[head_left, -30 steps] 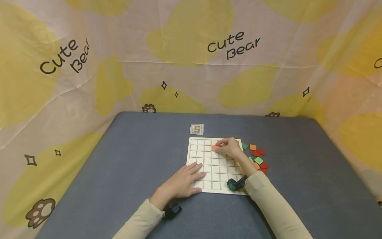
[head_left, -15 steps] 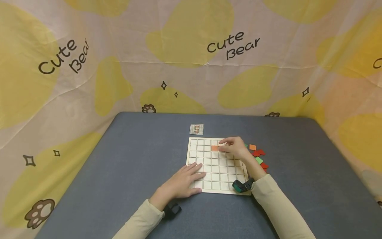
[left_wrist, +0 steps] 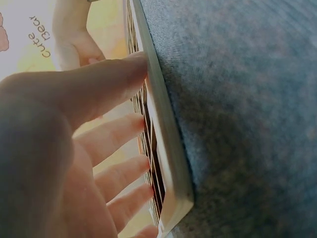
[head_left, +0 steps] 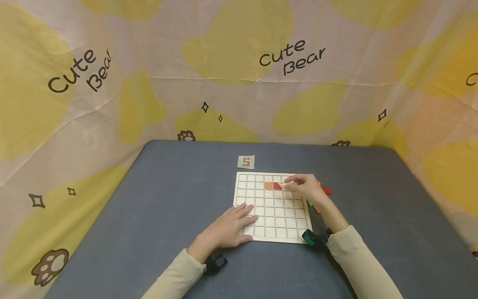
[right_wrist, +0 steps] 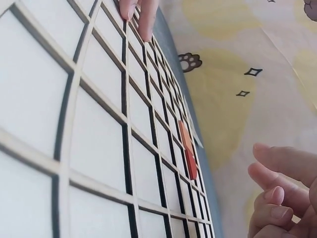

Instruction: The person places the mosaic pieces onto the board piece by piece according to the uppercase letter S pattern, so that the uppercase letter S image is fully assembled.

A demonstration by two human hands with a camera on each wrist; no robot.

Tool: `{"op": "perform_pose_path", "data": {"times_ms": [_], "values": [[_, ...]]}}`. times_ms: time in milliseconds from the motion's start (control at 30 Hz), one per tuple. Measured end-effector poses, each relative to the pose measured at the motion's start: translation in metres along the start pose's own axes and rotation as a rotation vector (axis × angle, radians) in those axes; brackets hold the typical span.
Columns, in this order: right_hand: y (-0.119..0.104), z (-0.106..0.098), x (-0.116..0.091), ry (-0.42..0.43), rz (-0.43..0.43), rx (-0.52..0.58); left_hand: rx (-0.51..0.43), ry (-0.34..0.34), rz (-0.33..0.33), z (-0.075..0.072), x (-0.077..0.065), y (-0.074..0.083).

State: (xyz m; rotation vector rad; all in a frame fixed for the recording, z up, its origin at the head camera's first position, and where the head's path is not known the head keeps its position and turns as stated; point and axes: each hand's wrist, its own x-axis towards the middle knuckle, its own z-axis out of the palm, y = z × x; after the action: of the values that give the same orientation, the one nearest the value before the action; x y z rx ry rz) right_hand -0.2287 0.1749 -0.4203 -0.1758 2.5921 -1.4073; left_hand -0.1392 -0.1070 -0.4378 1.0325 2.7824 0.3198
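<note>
A white grid board point(head_left: 269, 222) lies on the table. An orange square tile point(head_left: 269, 185) and a red tile with one rounded corner point(head_left: 277, 186) sit side by side in cells of an upper row. My left hand point(head_left: 228, 227) rests on the board's lower left with fingers spread; in the left wrist view its thumb point(left_wrist: 114, 82) touches the wooden edge. Over the upper right of the grid is my right hand point(head_left: 307, 187), with thumb and index finger parted. The right wrist view shows that hand point(right_wrist: 287, 203) holding nothing, apart from both tiles point(right_wrist: 191, 164).
Loose tiles lie right of the board, mostly hidden behind the right hand and forearm; a red tile point(head_left: 327, 190) shows. Beyond the board's far edge lies a small pattern card point(head_left: 246, 162). Printed cloth point(head_left: 239, 95) hangs around the blue-grey table point(head_left: 179, 187).
My right hand has let go of the red tile, leaving it beside the orange one, and has moved right toward the loose tiles. The left hand has stayed in place.
</note>
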Motion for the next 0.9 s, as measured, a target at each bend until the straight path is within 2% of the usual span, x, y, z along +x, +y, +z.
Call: {"op": "perform_pose_path", "data": {"times_ms": [167,333,500,900], "values": [[0.005,-0.006,-0.008,0.028,-0.026,-0.013,0.015,0.005,0.014,0.001,0.001,0.0],[0.007,-0.014,-0.015,0.026,-0.001,0.018,-0.005,0.008,0.019,0.001,0.001,-0.001],[0.013,-0.019,-0.018,0.035,0.006,0.001,-0.017,0.013,0.018,0.002,0.001,-0.001],[0.024,-0.036,-0.031,0.009,0.012,-0.026,-0.031,0.012,0.016,0.002,0.001,-0.002]]}}
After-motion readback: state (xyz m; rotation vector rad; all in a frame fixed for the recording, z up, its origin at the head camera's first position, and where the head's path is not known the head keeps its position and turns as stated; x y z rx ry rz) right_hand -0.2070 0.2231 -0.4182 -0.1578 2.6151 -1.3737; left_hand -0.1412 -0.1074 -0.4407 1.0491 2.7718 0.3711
